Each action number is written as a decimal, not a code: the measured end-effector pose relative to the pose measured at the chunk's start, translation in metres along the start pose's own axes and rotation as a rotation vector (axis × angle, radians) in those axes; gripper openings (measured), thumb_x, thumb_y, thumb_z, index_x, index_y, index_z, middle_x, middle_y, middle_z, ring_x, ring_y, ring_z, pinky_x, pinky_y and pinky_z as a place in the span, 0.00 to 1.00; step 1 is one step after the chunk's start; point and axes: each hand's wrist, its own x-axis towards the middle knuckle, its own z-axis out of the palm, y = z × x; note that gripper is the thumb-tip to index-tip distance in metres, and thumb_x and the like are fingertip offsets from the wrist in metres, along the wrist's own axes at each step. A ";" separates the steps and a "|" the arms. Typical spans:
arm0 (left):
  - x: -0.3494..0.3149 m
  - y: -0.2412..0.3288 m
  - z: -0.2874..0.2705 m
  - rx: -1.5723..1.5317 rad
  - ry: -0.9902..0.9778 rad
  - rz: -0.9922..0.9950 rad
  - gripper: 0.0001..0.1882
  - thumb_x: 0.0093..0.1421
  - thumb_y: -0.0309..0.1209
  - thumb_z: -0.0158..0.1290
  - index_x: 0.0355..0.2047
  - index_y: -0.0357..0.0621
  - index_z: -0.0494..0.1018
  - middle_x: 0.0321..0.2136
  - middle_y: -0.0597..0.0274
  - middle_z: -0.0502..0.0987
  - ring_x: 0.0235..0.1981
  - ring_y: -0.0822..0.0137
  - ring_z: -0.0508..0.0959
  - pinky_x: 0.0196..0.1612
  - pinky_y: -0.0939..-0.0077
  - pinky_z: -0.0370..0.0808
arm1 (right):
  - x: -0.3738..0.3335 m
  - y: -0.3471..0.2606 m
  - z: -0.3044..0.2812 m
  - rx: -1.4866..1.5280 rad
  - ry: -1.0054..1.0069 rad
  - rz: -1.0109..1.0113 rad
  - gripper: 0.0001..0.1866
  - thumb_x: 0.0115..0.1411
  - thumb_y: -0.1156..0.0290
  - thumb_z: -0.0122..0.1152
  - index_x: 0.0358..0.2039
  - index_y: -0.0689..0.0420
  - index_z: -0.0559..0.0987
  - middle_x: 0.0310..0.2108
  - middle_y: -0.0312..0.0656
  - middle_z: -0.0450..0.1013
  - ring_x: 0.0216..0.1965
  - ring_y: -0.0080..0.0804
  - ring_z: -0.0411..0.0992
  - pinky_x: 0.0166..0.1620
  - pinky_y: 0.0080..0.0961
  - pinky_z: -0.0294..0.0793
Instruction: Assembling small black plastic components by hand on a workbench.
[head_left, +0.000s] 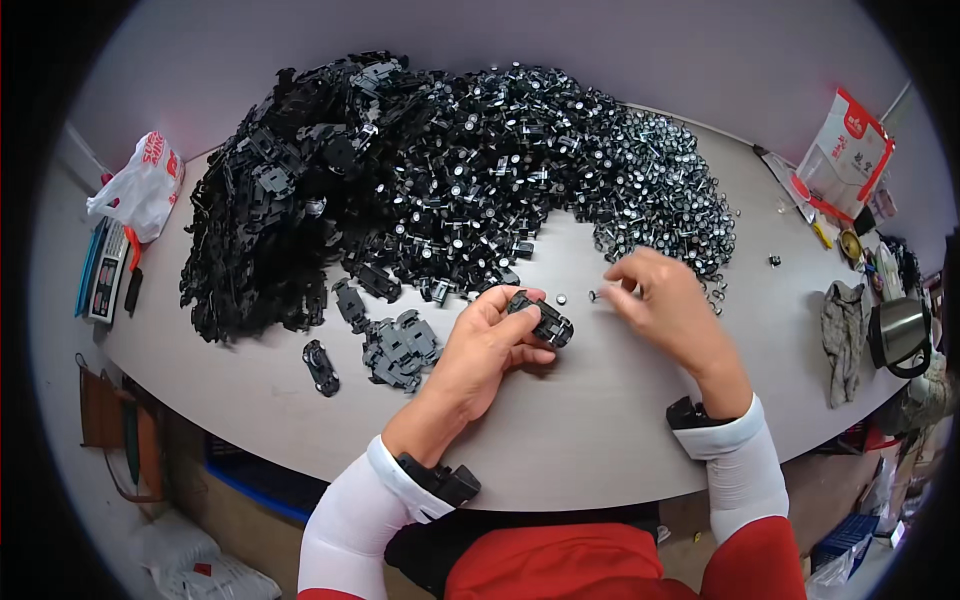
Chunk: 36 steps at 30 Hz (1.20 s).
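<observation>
The left hand (pixel 490 345) grips a small black toy-car chassis (pixel 541 318) between thumb and fingers, holding it just above the grey table (pixel 600 430) near the picture's centre. The right hand (pixel 665 300), at 3 o'clock from the chassis, has its fingers pinched narrow around a small wheel axle (pixel 598 295), whose metal tip shows at the fingertips; a single loose wheel (pixel 562 297) lies on the table between the two hands. At 12 o'clock from the hands spreads a big heap of wheel sets (pixel 560 150), black with shiny hubs, running off toward 2 o'clock. At 10 o'clock sits a taller pile of black plastic chassis parts (pixel 270 200). At 9 o'clock from the left hand lie a few grey chassis plates (pixel 400 350) and, beyond them, one finished little car (pixel 321 367). Both forearms wear white sleeves, each with a black device strapped at the wrist. Far off at 3 o'clock, at the table's edge, are a grey rag (pixel 843 335) and a metal kettle (pixel 898 335); a red-and-white bag (pixel 845 150) stands at 2 o'clock, and a white plastic bag (pixel 140 190) with a calculator (pixel 107 270) at 9 o'clock
</observation>
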 end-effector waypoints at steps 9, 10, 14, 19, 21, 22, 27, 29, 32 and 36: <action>0.003 -0.004 -0.004 0.030 -0.052 0.029 0.17 0.69 0.24 0.53 0.57 0.37 0.71 0.40 0.64 0.79 0.38 0.74 0.80 0.42 0.77 0.83 | -0.010 0.001 0.023 0.034 -0.032 -0.076 0.04 0.59 0.71 0.67 0.32 0.57 0.83 0.30 0.43 0.75 0.34 0.44 0.77 0.39 0.39 0.77; 0.003 -0.005 -0.005 0.038 -0.052 0.033 0.17 0.69 0.24 0.53 0.57 0.37 0.71 0.40 0.64 0.79 0.38 0.75 0.80 0.42 0.77 0.83 | -0.010 0.003 0.025 0.059 -0.036 -0.086 0.03 0.59 0.72 0.66 0.32 0.57 0.82 0.30 0.43 0.75 0.34 0.45 0.77 0.39 0.39 0.77; 0.004 -0.005 -0.004 0.043 -0.055 0.031 0.16 0.69 0.24 0.52 0.56 0.36 0.72 0.40 0.64 0.79 0.37 0.75 0.80 0.41 0.78 0.83 | -0.007 -0.002 0.019 0.079 -0.059 -0.026 0.02 0.59 0.74 0.64 0.32 0.58 0.82 0.30 0.45 0.76 0.35 0.46 0.77 0.41 0.39 0.77; 0.004 -0.006 -0.005 0.041 -0.053 0.032 0.16 0.69 0.24 0.52 0.56 0.36 0.71 0.40 0.64 0.78 0.36 0.76 0.80 0.39 0.80 0.84 | 0.030 0.008 0.008 -0.101 0.136 -0.138 0.04 0.58 0.73 0.64 0.31 0.60 0.82 0.32 0.45 0.76 0.36 0.47 0.77 0.42 0.40 0.77; 0.004 -0.005 -0.005 0.044 -0.063 0.030 0.16 0.69 0.24 0.52 0.56 0.36 0.71 0.39 0.64 0.78 0.35 0.76 0.80 0.39 0.80 0.83 | 0.050 0.013 0.009 -0.196 0.201 -0.142 0.04 0.58 0.73 0.64 0.30 0.60 0.81 0.34 0.46 0.76 0.36 0.48 0.78 0.42 0.41 0.78; 0.005 -0.005 -0.005 0.047 -0.067 0.029 0.16 0.69 0.24 0.53 0.56 0.36 0.71 0.39 0.65 0.78 0.35 0.76 0.80 0.38 0.81 0.83 | 0.059 0.016 0.011 -0.244 0.197 -0.134 0.05 0.58 0.72 0.65 0.32 0.60 0.81 0.34 0.46 0.76 0.37 0.47 0.78 0.43 0.41 0.77; 0.005 -0.005 -0.004 0.059 -0.072 0.031 0.15 0.69 0.25 0.52 0.55 0.36 0.72 0.38 0.65 0.78 0.34 0.78 0.79 0.37 0.82 0.83 | 0.082 0.014 0.022 -0.367 0.119 -0.059 0.07 0.55 0.72 0.67 0.31 0.62 0.81 0.34 0.48 0.75 0.39 0.49 0.78 0.43 0.43 0.78; 0.005 -0.005 -0.004 0.063 -0.066 0.033 0.15 0.69 0.25 0.52 0.55 0.36 0.72 0.38 0.66 0.78 0.33 0.78 0.79 0.37 0.82 0.83 | 0.082 0.012 0.022 -0.316 0.101 -0.092 0.05 0.53 0.72 0.68 0.29 0.61 0.82 0.34 0.47 0.75 0.38 0.49 0.78 0.43 0.44 0.78; 0.004 -0.005 -0.005 0.068 -0.065 0.029 0.15 0.69 0.26 0.53 0.55 0.37 0.72 0.37 0.66 0.78 0.32 0.78 0.79 0.36 0.82 0.83 | 0.074 0.007 0.019 -0.214 0.027 -0.180 0.02 0.53 0.75 0.66 0.27 0.58 0.82 0.34 0.45 0.74 0.39 0.46 0.77 0.43 0.42 0.78; 0.004 -0.005 -0.007 0.067 -0.077 0.017 0.15 0.69 0.26 0.53 0.55 0.38 0.72 0.37 0.66 0.78 0.31 0.77 0.79 0.36 0.82 0.82 | 0.061 -0.003 0.012 -0.222 -0.040 -0.258 0.01 0.54 0.77 0.63 0.27 0.59 0.82 0.35 0.43 0.73 0.42 0.43 0.75 0.45 0.39 0.78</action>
